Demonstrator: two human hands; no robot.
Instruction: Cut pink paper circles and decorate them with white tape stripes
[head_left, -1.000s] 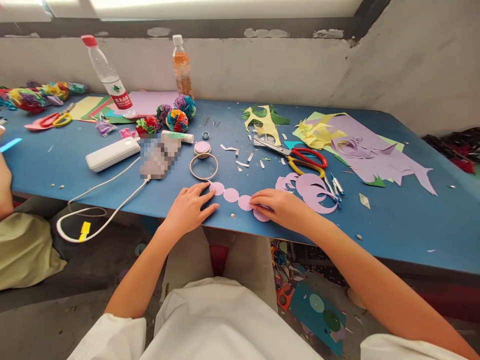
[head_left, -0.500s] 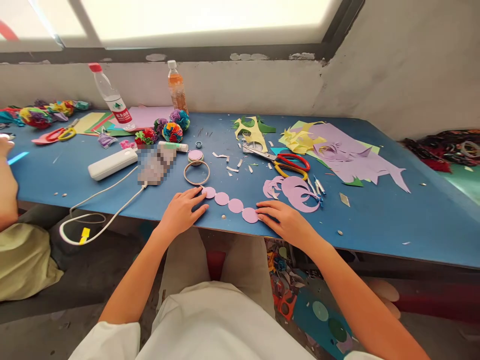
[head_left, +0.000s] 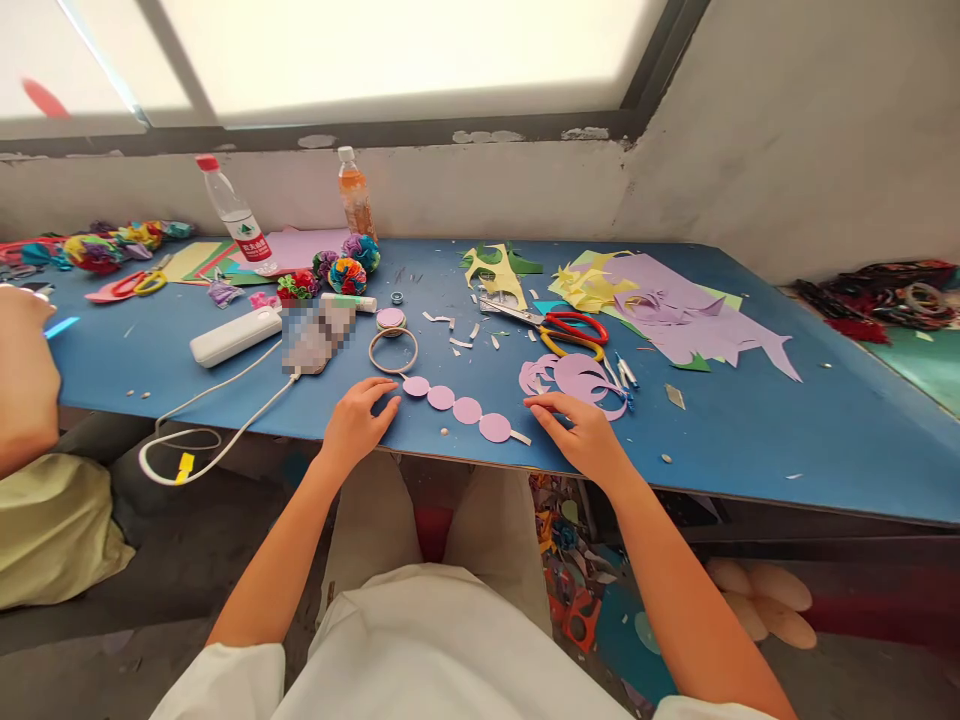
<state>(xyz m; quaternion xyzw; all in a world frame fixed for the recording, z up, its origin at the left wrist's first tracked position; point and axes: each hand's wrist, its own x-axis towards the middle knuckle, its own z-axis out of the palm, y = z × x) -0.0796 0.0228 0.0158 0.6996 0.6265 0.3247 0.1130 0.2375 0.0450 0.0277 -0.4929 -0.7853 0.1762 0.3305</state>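
A row of several light purple paper circles (head_left: 466, 410) lies on the blue table, joined on a narrow pale strip (head_left: 520, 437) that sticks out at its right end. My left hand (head_left: 358, 415) is beside the row's left end, thumb and fingers apart, holding nothing. Off the right end, my right hand (head_left: 576, 430) hovers close to the table, empty, with its fingers loosely spread. Just beyond the left circle lies a roll of tape or plain ring (head_left: 393, 372). Behind it sits a small round container with a purple top (head_left: 390, 318).
Scissors (head_left: 570, 334), purple paper rings (head_left: 581, 378) and paper offcuts (head_left: 675, 310) lie to the right. Leftward are a glue stick (head_left: 352, 302), a white power bank (head_left: 236, 336) with a cable, paper flowers (head_left: 348, 275) and two bottles. Another person's arm (head_left: 26, 380) is at far left.
Both hands have let go of the circle row. My right hand has drawn away to the right, exposing the strip's end; my left has moved slightly left. The view has shifted a little.
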